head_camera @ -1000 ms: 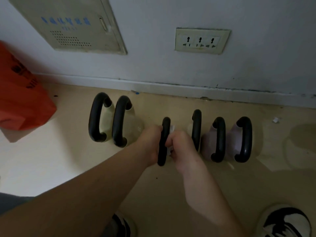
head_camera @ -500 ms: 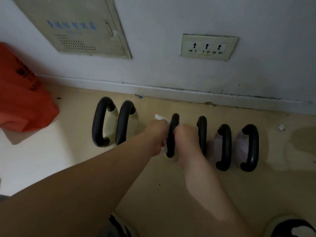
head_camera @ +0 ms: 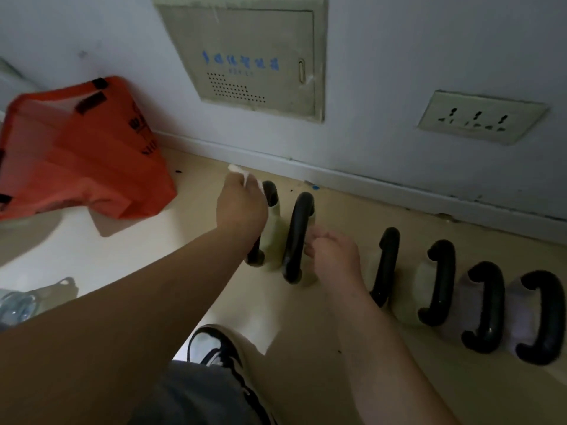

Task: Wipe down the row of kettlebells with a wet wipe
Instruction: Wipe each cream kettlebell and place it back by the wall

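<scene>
Moved left from 3rd kettlebell [head_camera: 387,265] to first two. Right hand [head_camera: 334,251], fingers curled, is beside 2nd kettlebell [head_camera: 297,237]; grip unclear. Left hand [head_camera: 242,207] pinches wet wipe [head_camera: 237,170] at 1st kettlebell [head_camera: 270,191], on floor [head_camera: 306,332] near wall [head_camera: 399,87]. Risk: wipe is bunched, so handle may stay partly unwiped.

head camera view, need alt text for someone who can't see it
A person's left hand, gripping a white wet wipe, is over the handle of the leftmost kettlebell in a row of six along a wall, while the right hand curls beside the second kettlebell. An orange bag lies on the floor to the left.
</scene>
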`<state>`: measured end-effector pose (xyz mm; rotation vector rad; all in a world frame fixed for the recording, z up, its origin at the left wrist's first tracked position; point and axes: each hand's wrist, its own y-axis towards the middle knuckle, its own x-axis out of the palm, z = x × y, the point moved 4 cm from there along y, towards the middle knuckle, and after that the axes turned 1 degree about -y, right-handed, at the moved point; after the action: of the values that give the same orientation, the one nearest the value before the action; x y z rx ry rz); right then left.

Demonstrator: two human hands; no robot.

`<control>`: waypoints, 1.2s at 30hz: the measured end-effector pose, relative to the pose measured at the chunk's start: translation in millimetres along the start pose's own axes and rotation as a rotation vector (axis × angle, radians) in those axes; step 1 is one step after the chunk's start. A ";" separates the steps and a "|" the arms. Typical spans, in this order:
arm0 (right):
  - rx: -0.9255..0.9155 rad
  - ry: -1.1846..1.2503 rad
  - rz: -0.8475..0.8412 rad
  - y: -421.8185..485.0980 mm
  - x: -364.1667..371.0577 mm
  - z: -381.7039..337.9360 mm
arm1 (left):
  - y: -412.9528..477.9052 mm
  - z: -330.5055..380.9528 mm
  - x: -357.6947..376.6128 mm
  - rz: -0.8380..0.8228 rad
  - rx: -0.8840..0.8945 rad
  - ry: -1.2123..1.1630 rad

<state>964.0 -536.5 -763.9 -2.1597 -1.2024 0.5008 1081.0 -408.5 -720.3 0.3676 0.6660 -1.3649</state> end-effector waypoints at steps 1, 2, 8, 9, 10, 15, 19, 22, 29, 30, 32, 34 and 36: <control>0.021 -0.004 0.004 3.2 2.0 4.8 | -0.9 -0.2 6.0 -0.019 0.105 0.120; 0.037 -0.012 0.008 6.3 3.3 8.3 | -3.2 -5.8 18.2 -0.077 0.185 0.248; 0.037 -0.066 -0.048 19.8 -0.9 19.4 | -34.5 -27.1 78.6 -0.277 0.149 0.435; 0.032 -0.069 -0.063 18.3 -3.6 19.0 | -35.1 -29.3 80.7 -0.283 -0.034 0.235; 0.025 -0.067 -0.081 17.6 -5.4 19.9 | -36.6 -33.5 83.6 -0.286 -0.228 0.017; 0.040 -0.051 -0.106 7.2 -12.1 36.1 | -51.3 -40.8 84.1 -0.381 -0.675 -0.360; 0.041 -0.041 -0.178 -10.8 -17.7 58.8 | -85.0 -41.6 84.1 -0.372 -0.652 -0.394; 0.046 -0.034 -0.231 -21.9 -28.9 74.6 | -127.1 -54.4 83.8 -0.357 -0.559 -0.305; 0.153 -0.058 -0.137 -39.0 -74.3 95.9 | -228.5 -77.5 86.4 -0.513 -0.620 -0.303; 0.158 -0.106 -0.134 -43.8 -81.5 99.0 | -241.4 -86.2 92.5 -0.545 -0.664 -0.343; 0.163 -0.206 -0.172 -53.9 -92.2 106.4 | -267.8 -91.6 96.2 -0.566 -0.806 -0.499; 0.164 -0.304 -0.237 -62.8 -94.4 114.2 | -283.5 -91.1 89.9 -0.560 -0.822 -0.567; 0.147 -0.408 -0.248 -68.0 -89.6 121.4 | -293.4 -91.5 76.6 -0.570 -0.776 -0.563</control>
<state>804.3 -546.3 -805.7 -1.8022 -1.5712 0.9186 780.0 -467.8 -799.3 -0.8570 0.7865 -1.5156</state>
